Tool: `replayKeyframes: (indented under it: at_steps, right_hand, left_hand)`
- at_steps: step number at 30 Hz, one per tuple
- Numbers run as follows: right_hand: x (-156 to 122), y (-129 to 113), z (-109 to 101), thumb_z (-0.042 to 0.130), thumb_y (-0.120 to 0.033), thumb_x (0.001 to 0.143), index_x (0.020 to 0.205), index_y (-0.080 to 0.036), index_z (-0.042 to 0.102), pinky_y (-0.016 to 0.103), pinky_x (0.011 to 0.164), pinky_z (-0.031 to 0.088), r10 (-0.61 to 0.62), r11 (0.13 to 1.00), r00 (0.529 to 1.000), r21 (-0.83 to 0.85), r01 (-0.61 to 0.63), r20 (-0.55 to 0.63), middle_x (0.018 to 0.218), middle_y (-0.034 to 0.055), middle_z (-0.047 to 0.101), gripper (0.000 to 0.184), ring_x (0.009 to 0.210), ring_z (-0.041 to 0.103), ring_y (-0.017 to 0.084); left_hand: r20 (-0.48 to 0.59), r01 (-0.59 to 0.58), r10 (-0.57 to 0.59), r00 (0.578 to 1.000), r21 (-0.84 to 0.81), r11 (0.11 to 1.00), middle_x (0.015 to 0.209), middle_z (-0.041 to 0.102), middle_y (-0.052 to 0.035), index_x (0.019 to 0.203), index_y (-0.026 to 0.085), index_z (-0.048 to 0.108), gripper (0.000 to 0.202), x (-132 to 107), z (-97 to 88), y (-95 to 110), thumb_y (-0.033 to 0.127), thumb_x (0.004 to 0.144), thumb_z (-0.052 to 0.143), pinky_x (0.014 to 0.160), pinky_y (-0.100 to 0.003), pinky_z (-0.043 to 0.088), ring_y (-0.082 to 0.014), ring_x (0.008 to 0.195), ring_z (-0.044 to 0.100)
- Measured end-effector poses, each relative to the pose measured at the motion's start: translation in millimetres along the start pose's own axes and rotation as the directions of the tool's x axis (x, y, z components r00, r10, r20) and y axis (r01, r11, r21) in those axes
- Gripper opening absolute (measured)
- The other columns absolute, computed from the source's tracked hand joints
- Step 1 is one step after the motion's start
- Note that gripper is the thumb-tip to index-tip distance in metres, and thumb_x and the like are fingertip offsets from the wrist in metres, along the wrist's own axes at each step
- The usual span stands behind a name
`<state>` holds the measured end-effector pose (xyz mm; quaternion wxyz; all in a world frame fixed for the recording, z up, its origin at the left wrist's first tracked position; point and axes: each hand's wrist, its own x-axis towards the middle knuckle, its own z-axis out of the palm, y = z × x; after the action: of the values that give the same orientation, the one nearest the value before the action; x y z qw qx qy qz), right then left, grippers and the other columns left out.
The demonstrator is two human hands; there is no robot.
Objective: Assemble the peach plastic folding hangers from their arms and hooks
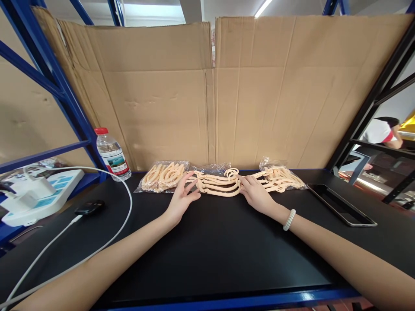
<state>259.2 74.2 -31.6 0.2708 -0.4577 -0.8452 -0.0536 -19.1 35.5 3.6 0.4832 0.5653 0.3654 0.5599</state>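
A stack of peach plastic hangers (218, 184) lies loose at the back middle of the black table (207, 246). My left hand (182, 199) is at the stack's left end, fingers spread and touching the hangers. My right hand (256, 193) rests at the stack's right side with fingers stretched onto the hangers; a white bead bracelet is on that wrist. A clear bag of the same hangers (163, 176) lies to the left. Another bag of hangers (281, 178) lies to the right. An empty-looking clear bag (210, 168) sits behind the stack.
Cardboard sheets (207, 95) wall off the back. A water bottle (112, 154) stands back left, near a white power strip (39, 194), a white cable (106, 242) and a small black device (90, 207). A tablet (340, 204) lies at right. Another person (384, 131) is far right.
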Motion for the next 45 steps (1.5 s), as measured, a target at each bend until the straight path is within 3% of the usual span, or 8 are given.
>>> replayKeyframes:
  at_steps: [10,15,17,19,21,23,29,45]
  right_hand:
    - [-6.6,-8.0,-10.3,0.049,-0.014,0.090,0.136,-0.018,0.043,0.052,0.097,0.044,-0.043,0.998,0.999,-0.046,0.042,-0.018,0.115,0.0147,0.056,0.047,0.111,0.051,0.032]
    - [-15.7,-49.6,-29.1,0.049,-0.018,0.093,0.109,-0.016,0.058,0.038,0.085,0.048,-0.183,0.983,0.982,-0.003,0.183,0.048,0.100,0.0109,0.064,0.018,0.094,0.059,0.024]
    - [-23.4,-71.8,-34.2,0.055,-0.028,0.092,0.085,-0.021,0.061,0.028,0.070,0.047,-0.319,0.948,0.937,0.048,0.315,0.143,0.078,0.0013,0.064,0.012,0.073,0.059,0.016]
    - [-30.9,-89.2,-35.9,0.053,-0.033,0.093,0.078,-0.019,0.060,0.027,0.058,0.040,-0.452,0.891,0.861,0.074,0.448,0.233,0.071,0.0008,0.063,0.022,0.065,0.057,0.015]
    - [-35.8,-97.1,-35.1,0.051,-0.035,0.094,0.077,-0.018,0.060,0.029,0.054,0.034,-0.517,0.854,0.817,0.093,0.511,0.257,0.069,0.0012,0.064,0.025,0.063,0.056,0.015]
    - [-37.2,-95.4,-33.4,0.050,-0.034,0.094,0.075,-0.017,0.059,0.029,0.053,0.030,-0.547,0.837,0.797,0.127,0.533,0.256,0.068,0.0009,0.064,0.026,0.062,0.055,0.014]
    - [-32.8,-76.4,-32.2,0.049,-0.033,0.093,0.070,-0.018,0.055,0.027,0.053,0.028,-0.547,0.836,0.798,0.203,0.510,0.252,0.063,-0.0007,0.060,0.029,0.058,0.050,0.012]
    - [-36.6,-78.1,-36.1,0.046,-0.031,0.095,0.075,-0.019,0.056,0.028,0.056,0.030,-0.530,0.847,0.790,0.233,0.478,0.307,0.068,0.0008,0.061,0.026,0.061,0.050,0.013]
  left_hand:
    - [0.123,-0.062,0.041,0.992,0.172,0.983,0.148,0.036,-0.0072,0.129,0.030,0.044,0.060,-7.1,3.5,-9.9,0.016,0.073,0.063,0.105,-0.043,0.043,-0.0267,0.132,0.046]
    - [0.250,-0.249,0.171,0.953,0.325,0.912,0.103,0.057,-0.0042,0.099,0.022,0.058,0.029,-20.6,9.8,0.6,0.011,0.073,0.062,0.082,-0.033,0.048,-0.0179,0.093,0.057]
    - [0.429,-0.469,0.281,0.858,0.433,0.770,0.080,0.053,-0.0002,0.079,0.020,0.052,0.014,-30.9,14.6,4.8,0.010,0.075,0.061,0.065,-0.028,0.041,-0.0141,0.072,0.049]
    - [0.628,-0.702,0.365,0.687,0.445,0.556,0.069,0.046,0.0024,0.073,0.021,0.043,0.019,-40.4,20.0,6.3,0.009,0.078,0.057,0.054,-0.027,0.031,-0.0127,0.061,0.040]
    - [0.753,-0.824,0.373,0.543,0.391,0.411,0.063,0.041,0.0039,0.070,0.021,0.037,0.024,-46.3,24.9,5.4,0.008,0.082,0.052,0.049,-0.029,0.025,-0.0125,0.055,0.034]
    - [0.802,-0.857,0.342,0.490,0.373,0.355,0.060,0.039,0.0044,0.068,0.022,0.034,0.027,-47.7,28.3,3.6,0.008,0.085,0.050,0.047,-0.029,0.023,-0.0125,0.053,0.032]
    - [0.810,-0.831,0.265,0.523,0.416,0.368,0.063,0.047,0.0043,0.072,0.022,0.038,0.024,-42.6,29.7,2.0,0.012,0.090,0.049,0.048,-0.025,0.029,-0.0110,0.052,0.040]
    - [0.804,-0.769,0.154,0.574,0.465,0.439,0.080,0.063,-0.0010,0.095,0.020,0.050,0.009,-43.1,28.3,6.1,0.012,0.091,0.048,0.057,-0.023,0.042,-0.0129,0.066,0.057]
